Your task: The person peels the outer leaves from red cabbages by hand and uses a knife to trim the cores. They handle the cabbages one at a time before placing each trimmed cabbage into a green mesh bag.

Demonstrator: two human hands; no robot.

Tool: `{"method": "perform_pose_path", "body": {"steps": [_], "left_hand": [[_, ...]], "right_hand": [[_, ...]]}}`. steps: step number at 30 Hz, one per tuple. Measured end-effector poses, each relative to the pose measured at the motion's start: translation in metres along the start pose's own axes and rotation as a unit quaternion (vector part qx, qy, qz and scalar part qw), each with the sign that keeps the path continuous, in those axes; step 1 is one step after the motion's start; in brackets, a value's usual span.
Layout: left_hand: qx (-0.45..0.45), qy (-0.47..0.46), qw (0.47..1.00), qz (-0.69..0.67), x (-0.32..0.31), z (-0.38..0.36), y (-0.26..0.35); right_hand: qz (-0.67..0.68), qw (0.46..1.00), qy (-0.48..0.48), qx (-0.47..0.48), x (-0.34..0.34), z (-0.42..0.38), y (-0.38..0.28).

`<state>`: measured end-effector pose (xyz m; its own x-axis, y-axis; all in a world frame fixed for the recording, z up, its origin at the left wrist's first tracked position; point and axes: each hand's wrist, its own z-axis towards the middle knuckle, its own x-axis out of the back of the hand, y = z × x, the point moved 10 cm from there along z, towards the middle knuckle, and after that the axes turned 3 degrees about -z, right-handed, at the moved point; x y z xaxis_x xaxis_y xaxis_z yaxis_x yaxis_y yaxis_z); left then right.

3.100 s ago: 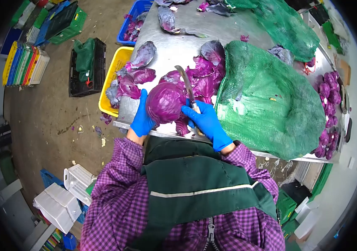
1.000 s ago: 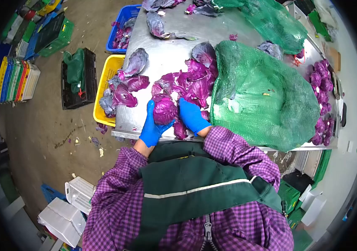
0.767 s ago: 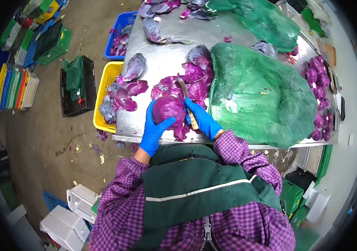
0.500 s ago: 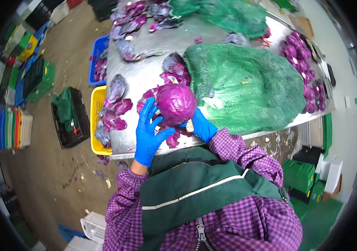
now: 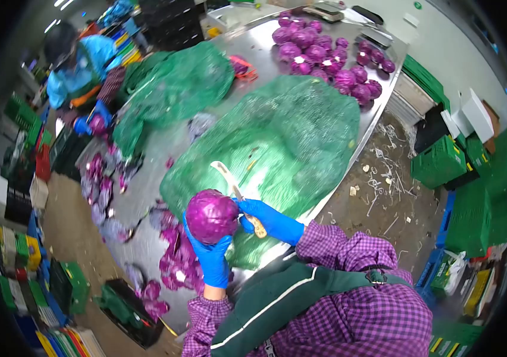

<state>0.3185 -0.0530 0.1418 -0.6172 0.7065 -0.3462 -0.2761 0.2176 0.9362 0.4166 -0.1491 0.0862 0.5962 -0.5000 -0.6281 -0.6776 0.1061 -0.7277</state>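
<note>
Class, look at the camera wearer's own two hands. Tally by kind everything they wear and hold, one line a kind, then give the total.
Blue gloves: 2, one on the left hand, one on the right hand
Red cabbage: 1, in the left hand
Knife: 1, in the right hand
Total: 4

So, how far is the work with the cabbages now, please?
Partway, it seems. The trimmed pile at the table's far end looks done. The left hand holds a cabbage, the right hand a knife. Remaining, probably: this cabbage and the loose leaves; whether the near net hides more, I cannot tell.
</note>
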Motion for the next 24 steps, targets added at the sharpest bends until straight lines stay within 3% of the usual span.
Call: {"method": "perform_pose_path", "body": {"steps": [1, 5, 7, 10, 12, 14, 16, 17, 18, 19, 20, 21, 22, 23, 24], "left_hand": [[0.045, -0.004, 0.997, -0.061, -0.02, 0.012, -0.015], [0.145, -0.094, 0.979, -0.112, -0.131, 0.06, -0.051], [0.148, -0.14, 0.976, -0.082, -0.188, 0.096, -0.066], [0.239, -0.197, 0.947, -0.085, -0.278, 0.152, -0.113], [0.295, -0.212, 0.927, -0.09, -0.347, 0.187, -0.134], [0.292, -0.213, 0.929, -0.077, -0.405, 0.223, -0.156], [0.27, -0.23, 0.929, -0.1, -0.458, 0.26, -0.158], [0.194, -0.273, 0.939, -0.08, -0.482, 0.271, -0.144], [0.25, -0.252, 0.926, -0.132, -0.499, 0.291, -0.161], [-0.017, -0.32, 0.947, 0.018, -0.519, 0.314, -0.144], [-0.281, -0.358, 0.875, 0.168, -0.543, 0.308, -0.128], [-0.282, -0.354, 0.875, 0.171, -0.561, 0.325, -0.13], [0.034, -0.349, 0.937, -0.011, -0.572, 0.357, -0.174], [0.344, -0.293, 0.87, -0.195, -0.584, 0.354, -0.219], [0.245, -0.332, 0.9, -0.138, -0.59, 0.37, -0.221]], "right_hand": [[-0.002, 0.998, -0.012, 0.061, 0.011, -0.006, -0.03], [0.038, 0.99, 0.001, 0.138, 0.102, -0.028, -0.099], [0.029, 0.987, 0.023, 0.154, 0.15, -0.041, -0.117], [-0.034, 0.971, 0.039, 0.232, 0.199, -0.064, -0.145], [-0.018, 0.98, 0.059, 0.189, 0.221, -0.086, -0.158], [-0.038, 0.983, 0.094, 0.155, 0.236, -0.105, -0.175], [-0.041, 0.98, 0.116, 0.155, 0.254, -0.119, -0.177], [-0.041, 0.978, 0.134, 0.152, 0.263, -0.126, -0.177], [-0.03, 0.98, 0.139, 0.139, 0.268, -0.13, -0.18], [-0.029, 0.981, 0.135, 0.136, 0.272, -0.132, -0.182], [-0.007, 0.98, 0.15, 0.131, 0.279, -0.134, -0.181], [0.012, 0.978, 0.163, 0.128, 0.286, -0.134, -0.182], [0.012, 0.979, 0.159, 0.125, 0.288, -0.131, -0.182], [0.033, 0.977, 0.169, 0.126, 0.293, -0.129, -0.18], [0.056, 0.974, 0.179, 0.123, 0.295, -0.129, -0.177]]}}
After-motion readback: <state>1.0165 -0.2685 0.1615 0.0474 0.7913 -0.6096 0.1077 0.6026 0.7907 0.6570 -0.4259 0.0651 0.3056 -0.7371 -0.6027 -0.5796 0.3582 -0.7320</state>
